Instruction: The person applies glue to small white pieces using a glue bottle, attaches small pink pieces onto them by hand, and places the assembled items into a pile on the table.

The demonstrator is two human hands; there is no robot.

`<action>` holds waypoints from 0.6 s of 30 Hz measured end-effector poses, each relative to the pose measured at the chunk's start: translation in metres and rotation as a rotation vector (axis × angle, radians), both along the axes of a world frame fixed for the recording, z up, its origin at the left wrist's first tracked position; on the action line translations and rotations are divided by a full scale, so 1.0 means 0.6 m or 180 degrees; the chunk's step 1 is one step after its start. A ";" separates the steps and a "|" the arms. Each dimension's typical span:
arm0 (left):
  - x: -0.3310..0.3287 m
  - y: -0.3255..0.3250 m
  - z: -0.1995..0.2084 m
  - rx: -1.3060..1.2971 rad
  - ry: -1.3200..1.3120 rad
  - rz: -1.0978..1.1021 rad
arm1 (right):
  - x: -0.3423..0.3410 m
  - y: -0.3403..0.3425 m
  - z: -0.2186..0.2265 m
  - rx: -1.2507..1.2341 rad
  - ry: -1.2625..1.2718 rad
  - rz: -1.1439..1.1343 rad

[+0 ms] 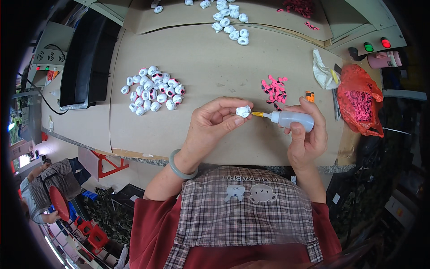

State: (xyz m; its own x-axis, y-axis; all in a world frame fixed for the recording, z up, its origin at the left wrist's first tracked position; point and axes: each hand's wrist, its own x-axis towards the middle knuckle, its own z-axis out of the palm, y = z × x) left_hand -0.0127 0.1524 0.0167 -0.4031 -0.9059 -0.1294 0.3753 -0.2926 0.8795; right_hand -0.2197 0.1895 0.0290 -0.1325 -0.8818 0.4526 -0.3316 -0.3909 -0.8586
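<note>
Between the thumb and fingers of my left hand (pixel 217 117) is a small rounded white piece (pixel 243 111). My right hand (pixel 309 134) grips a translucent squeeze bottle (pixel 293 119), tipped on its side. Its yellow needle tip (pixel 257 114) points left and meets or nearly meets the white piece; I cannot tell which. Just beyond the bottle lies a loose cluster of small pink-and-black pieces (pixel 274 89). On the left of the table, a pile of white rounded pieces (pixel 154 89) shows pink and black parts on several of them.
More white pieces (pixel 228 20) lie at the back. A red plastic bag (pixel 360 101) of pink-and-black pieces, a crumpled white cloth (pixel 324 71) and an orange tool (pixel 310 96) are at right. A black bin (pixel 89 58) stands left. Another person (pixel 49 188) is at lower left.
</note>
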 end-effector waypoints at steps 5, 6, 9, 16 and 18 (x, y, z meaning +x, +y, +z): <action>0.000 0.000 -0.002 0.0005 -0.0016 0.0016 | 0.001 0.002 0.004 -0.0017 0.0267 -0.0012; 0.000 0.000 -0.003 0.0008 -0.0017 0.0018 | 0.001 0.002 0.004 -0.0001 0.0304 -0.0002; 0.000 -0.001 -0.003 -0.0022 -0.0007 0.0005 | 0.001 0.003 0.003 -0.0054 0.0435 -0.0046; 0.001 -0.001 -0.003 -0.0046 0.0049 0.0074 | 0.003 0.003 0.008 -0.0112 0.0611 -0.0056; 0.001 -0.001 -0.005 -0.0023 0.0058 0.0091 | 0.004 0.003 0.006 -0.0148 0.0632 -0.0043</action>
